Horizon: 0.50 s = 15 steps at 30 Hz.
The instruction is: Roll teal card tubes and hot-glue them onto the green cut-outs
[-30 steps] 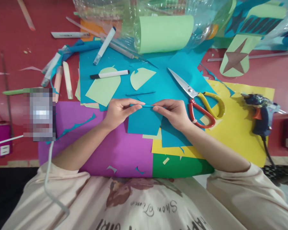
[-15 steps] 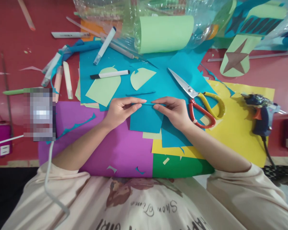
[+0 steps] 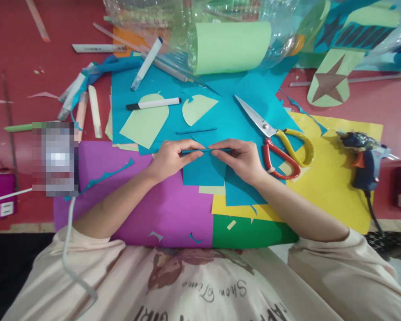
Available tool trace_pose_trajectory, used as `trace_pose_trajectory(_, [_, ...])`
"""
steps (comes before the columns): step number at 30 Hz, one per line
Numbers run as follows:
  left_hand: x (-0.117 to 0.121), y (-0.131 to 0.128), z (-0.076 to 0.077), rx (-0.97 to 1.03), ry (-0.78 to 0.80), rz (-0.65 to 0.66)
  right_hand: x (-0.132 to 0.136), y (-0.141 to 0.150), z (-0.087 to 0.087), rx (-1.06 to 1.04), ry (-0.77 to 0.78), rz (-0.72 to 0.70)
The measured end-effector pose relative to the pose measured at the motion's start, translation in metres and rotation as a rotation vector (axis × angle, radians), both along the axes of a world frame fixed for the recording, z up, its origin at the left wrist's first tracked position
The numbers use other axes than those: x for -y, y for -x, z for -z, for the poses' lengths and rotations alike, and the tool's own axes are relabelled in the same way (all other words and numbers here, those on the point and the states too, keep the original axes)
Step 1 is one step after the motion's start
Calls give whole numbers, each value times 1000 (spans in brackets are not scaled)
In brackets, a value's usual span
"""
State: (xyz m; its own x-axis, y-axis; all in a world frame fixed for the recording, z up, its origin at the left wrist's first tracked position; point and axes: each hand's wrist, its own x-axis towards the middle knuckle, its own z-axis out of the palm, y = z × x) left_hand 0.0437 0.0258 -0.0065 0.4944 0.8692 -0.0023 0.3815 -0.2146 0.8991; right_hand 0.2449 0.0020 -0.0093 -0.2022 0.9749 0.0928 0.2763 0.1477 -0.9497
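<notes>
Just left of the scissors [image 3: 266, 128], the blue sheet [image 3: 204, 173] has its far edge pinched between thumb and fingers, in the grip of the left hand [image 3: 172, 155] and of the right hand [image 3: 243, 157] alike. That edge looks rolled thin; the rest lies flat, so I'd call the rolling only partly done. A blue roll [image 3: 196, 131], seemingly complete, lies level with the scissors' pivot, to their left.

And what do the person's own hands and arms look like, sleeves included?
The left hand and right hand are bare, with no gloves, rings or bracelets visible. Loose, plain cream fabric sleeves end near the elbows. A pale grey cable passes in front of the left sleeve.
</notes>
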Motion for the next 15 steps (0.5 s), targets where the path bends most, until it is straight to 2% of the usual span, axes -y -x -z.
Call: trace_pose_trajectory(15, [-1, 2, -1, 29, -39, -17, 1, 0, -1, -51, -8, -21])
